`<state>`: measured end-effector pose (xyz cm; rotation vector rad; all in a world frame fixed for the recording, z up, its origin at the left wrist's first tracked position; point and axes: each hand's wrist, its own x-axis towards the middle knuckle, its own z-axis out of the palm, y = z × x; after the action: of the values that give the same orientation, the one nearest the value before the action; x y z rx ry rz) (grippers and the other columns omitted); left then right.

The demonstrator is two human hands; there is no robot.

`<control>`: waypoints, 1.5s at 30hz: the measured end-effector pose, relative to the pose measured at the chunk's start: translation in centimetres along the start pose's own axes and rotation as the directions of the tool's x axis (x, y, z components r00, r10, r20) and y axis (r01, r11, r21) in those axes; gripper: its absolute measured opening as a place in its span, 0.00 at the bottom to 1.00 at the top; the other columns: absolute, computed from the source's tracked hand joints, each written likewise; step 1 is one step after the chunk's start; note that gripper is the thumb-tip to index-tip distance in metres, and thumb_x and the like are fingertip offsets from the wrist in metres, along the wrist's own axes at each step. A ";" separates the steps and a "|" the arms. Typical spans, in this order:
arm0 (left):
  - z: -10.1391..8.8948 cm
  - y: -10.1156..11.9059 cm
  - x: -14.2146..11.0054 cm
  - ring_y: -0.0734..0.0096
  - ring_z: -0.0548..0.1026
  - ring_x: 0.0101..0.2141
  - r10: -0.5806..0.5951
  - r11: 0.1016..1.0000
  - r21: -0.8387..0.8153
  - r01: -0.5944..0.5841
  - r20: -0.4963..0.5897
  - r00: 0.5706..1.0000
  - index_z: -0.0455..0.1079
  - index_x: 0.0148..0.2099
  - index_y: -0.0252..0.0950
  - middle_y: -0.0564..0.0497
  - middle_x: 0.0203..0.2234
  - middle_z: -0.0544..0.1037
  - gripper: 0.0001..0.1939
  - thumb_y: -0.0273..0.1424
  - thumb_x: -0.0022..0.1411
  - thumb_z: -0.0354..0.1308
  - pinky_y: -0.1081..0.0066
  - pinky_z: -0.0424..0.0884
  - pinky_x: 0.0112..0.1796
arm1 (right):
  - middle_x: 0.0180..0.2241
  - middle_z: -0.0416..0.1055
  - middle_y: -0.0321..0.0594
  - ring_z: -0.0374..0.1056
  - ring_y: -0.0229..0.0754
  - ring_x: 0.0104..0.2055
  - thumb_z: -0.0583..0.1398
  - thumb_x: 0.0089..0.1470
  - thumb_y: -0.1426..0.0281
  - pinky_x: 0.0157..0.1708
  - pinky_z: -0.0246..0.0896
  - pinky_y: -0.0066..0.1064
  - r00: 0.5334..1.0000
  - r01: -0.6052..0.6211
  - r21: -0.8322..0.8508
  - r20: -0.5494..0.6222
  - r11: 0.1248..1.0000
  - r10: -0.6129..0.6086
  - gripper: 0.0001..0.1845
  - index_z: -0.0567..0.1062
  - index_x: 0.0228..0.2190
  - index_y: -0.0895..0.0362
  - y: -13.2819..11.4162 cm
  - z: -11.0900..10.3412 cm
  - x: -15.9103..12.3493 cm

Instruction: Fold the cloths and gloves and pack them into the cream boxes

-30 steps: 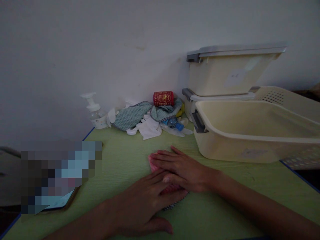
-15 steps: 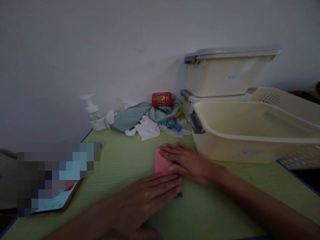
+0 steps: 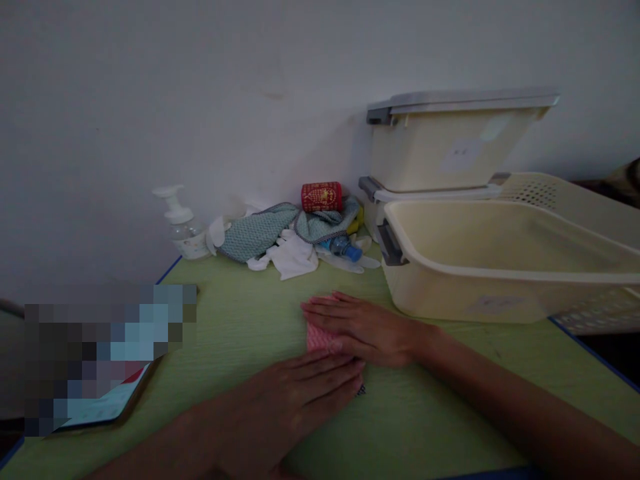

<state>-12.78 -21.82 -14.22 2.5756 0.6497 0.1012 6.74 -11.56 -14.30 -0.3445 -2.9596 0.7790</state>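
While resting flat in the head view, now reaches farther left across the pink cloth (image 3: 320,339) with the right hand (image 3: 373,330), fingers slightly spread, so covers more of it; crosses the lower part with the left hand (image 3: 295,393), fingers together. Lies on the counter (image 3: 225,327) left of the lidless cream bin (image 3: 440,293), looking small, textured, apparently folded, dark-checked along one edge.

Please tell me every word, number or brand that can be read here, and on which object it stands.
No text is readable.
Upper lidded box: white label, marks too small.
Open cream bin: pale label, blurred.
Red cylinder: gold markings, illegible.
Pump bottle: bottle label, too small.
Device screen: partly pixelated, the rest unreadable.
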 end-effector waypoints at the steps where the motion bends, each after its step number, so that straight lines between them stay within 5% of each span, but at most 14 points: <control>1: 0.1 0.0 0.0 0.62 0.42 0.63 -0.005 1.000 -0.006 0.005 0.004 1.000 0.30 0.67 0.35 0.46 0.65 0.39 0.42 0.43 0.61 0.51 0.61 0.44 0.61 | 0.63 0.46 0.46 0.37 0.38 0.66 0.42 0.63 0.65 0.63 0.28 0.39 1.000 -0.001 -0.010 0.007 1.000 0.001 0.27 0.52 0.60 0.65 0.1 0.0 0.0; 15: -0.4 0.2 0.1 0.62 0.41 0.63 -0.025 0.996 -0.082 0.031 0.071 0.997 0.36 0.66 0.30 0.45 0.65 0.38 0.40 0.42 0.61 0.50 0.62 0.40 0.61 | 0.64 0.44 0.43 0.38 0.40 0.65 0.41 0.64 0.63 0.62 0.27 0.45 0.994 -0.103 -0.036 0.028 0.994 0.104 0.27 0.50 0.61 0.61 0.1 0.0 0.5; 33: 0.2 -0.1 0.2 0.57 0.45 0.63 -0.004 0.998 -0.060 0.004 -0.003 1.000 0.36 0.67 0.33 0.43 0.64 0.43 0.42 0.41 0.59 0.54 0.57 0.44 0.61 | 0.63 0.47 0.40 0.42 0.41 0.65 0.42 0.63 0.64 0.62 0.29 0.47 0.993 -0.097 -0.125 -0.077 0.987 0.088 0.26 0.50 0.61 0.56 1.0 0.8 0.7; 41: -0.6 -0.2 -0.2 0.60 0.51 0.61 0.042 0.991 0.129 -0.037 -0.034 0.999 0.46 0.64 0.28 0.39 0.62 0.53 0.35 0.40 0.61 0.52 0.60 0.47 0.60 | 0.62 0.49 0.43 0.45 0.44 0.64 0.42 0.63 0.64 0.61 0.33 0.52 0.985 -0.157 -0.163 -0.094 0.974 0.144 0.26 0.54 0.60 0.59 0.4 0.6 0.4; 45: -0.7 -1.0 -0.7 0.59 0.61 0.58 0.128 0.973 0.211 -0.098 -0.135 0.982 0.55 0.60 0.27 0.35 0.56 0.64 0.30 0.41 0.62 0.50 0.60 0.53 0.58 | 0.61 0.54 0.45 0.48 0.45 0.63 0.43 0.63 0.64 0.61 0.33 0.53 0.975 -0.186 -0.207 -0.163 0.960 0.154 0.25 0.57 0.58 0.59 0.5 0.4 -0.1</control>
<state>-13.94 -21.12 -14.04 2.8240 0.5925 0.2799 6.86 -11.38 -14.93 -0.6486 -2.9089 0.4136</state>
